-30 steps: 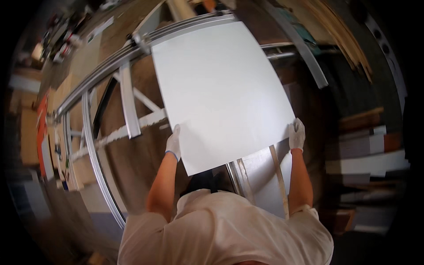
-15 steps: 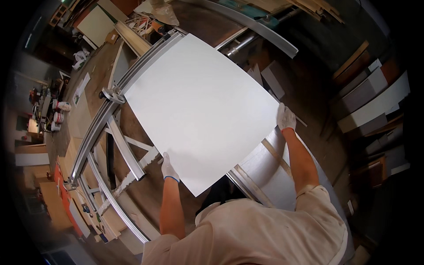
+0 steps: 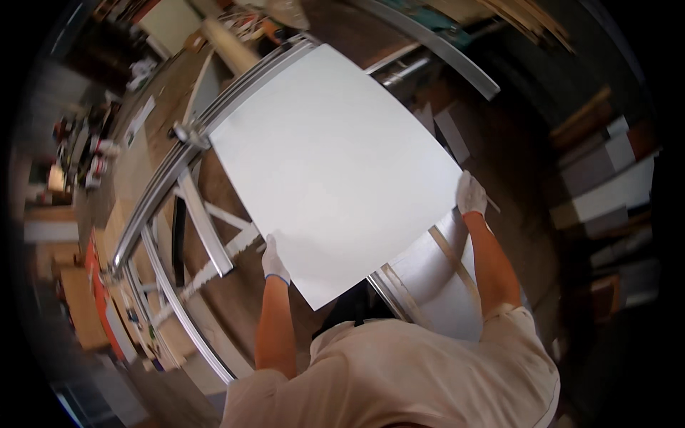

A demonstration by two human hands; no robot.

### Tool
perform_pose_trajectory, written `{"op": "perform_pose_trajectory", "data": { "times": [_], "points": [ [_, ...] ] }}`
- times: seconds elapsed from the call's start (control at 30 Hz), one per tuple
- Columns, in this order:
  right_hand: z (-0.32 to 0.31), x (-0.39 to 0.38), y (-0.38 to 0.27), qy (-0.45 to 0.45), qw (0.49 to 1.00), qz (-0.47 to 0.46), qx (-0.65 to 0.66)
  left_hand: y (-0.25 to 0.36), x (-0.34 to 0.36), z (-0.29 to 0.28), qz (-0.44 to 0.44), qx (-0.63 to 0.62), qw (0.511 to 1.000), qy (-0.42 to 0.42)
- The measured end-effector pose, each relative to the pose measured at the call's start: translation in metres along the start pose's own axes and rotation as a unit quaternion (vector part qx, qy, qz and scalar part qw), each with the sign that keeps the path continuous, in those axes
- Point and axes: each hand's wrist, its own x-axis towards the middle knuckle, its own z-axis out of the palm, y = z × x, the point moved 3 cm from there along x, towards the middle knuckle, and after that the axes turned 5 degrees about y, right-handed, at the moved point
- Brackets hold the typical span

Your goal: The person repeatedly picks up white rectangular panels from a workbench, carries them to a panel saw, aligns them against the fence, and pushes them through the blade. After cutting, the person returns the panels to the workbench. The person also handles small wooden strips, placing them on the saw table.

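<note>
Two gloved hands hold one white panel [image 3: 335, 171] between them, with a beige shirt [image 3: 392, 371] just behind the hands at the near side. The left hand [image 3: 275, 260], in a white glove with a blue cuff, is closed around the panel's left edge, close to its nearest corner. The right hand [image 3: 471, 194], also in a white glove, grips the opposite edge at the right-hand corner; its fingers under the panel are hidden. The panel spans the whole gap between the hands and stretches out ahead of both. Below and to the left of the right hand, a silvery surface [image 3: 428, 278] crossed by tan strips shows beneath the panel's near edge. Ahead and left of the left hand, a short metal bar [image 3: 203, 221] points back toward it. Beyond that bar, a long grooved rail [image 3: 246, 84] runs along the panel's far edge, carrying a small metal stop [image 3: 191, 134] beside the panel's left corner. Well to the right of the right hand are stacked boards [image 3: 606, 164]; far ahead of it lie wooden strips [image 3: 524, 21].
</note>
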Motion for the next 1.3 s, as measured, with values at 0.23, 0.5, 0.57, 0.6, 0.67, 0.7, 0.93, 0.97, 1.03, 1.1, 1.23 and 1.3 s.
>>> {"op": "perform_pose_trajectory", "data": {
  "times": [0.23, 0.5, 0.57, 0.6, 0.67, 0.7, 0.93, 0.97, 1.03, 1.1, 1.23, 1.3],
  "points": [
    [0.0, -0.004, 0.009, -0.011, 1.0, 0.021, 0.01, 0.017, 0.004, -0.004, 0.044, 0.101, 0.993, 0.051],
    [-0.001, -0.001, 0.006, -0.046, 0.999, 0.008, -0.021, 0.105, 0.078, 0.013, 0.1, 0.249, 0.953, 0.139],
    [-0.003, -0.002, 0.004, -0.005, 1.0, 0.01, 0.011, 0.118, 0.096, 0.023, 0.059, 0.24, 0.956, 0.156],
    [-0.002, -0.002, 0.004, -0.003, 1.0, 0.013, 0.006, 0.12, 0.106, 0.032, 0.04, 0.228, 0.969, 0.092],
    [-0.001, -0.002, 0.004, -0.006, 1.0, 0.018, 0.012, 0.122, 0.115, 0.035, 0.019, 0.229, 0.968, 0.099],
    [-0.001, -0.002, 0.004, 0.012, 1.0, 0.003, 0.024, 0.12, 0.118, 0.036, 0.01, 0.217, 0.971, 0.104],
    [0.0, 0.004, 0.001, 0.026, 0.995, -0.057, 0.078, 0.108, 0.115, 0.041, 0.053, 0.187, 0.973, 0.127],
    [-0.001, 0.004, 0.001, 0.014, 0.994, -0.052, 0.094, 0.107, 0.114, 0.042, 0.053, 0.192, 0.972, 0.125],
    [-0.001, 0.004, 0.001, -0.027, 0.994, -0.07, 0.077, 0.107, 0.112, 0.045, 0.047, 0.191, 0.972, 0.13],
    [-0.002, 0.004, 0.0, -0.048, 0.993, -0.079, 0.07, 0.108, 0.111, 0.046, 0.047, 0.181, 0.974, 0.131],
    [-0.003, 0.004, -0.003, -0.027, 0.992, -0.098, 0.076, 0.108, 0.113, 0.04, 0.037, 0.178, 0.972, 0.146],
    [-0.002, 0.003, -0.004, -0.022, 0.992, -0.091, 0.085, 0.109, 0.115, 0.036, 0.042, 0.188, 0.973, 0.126]
  ]
}}
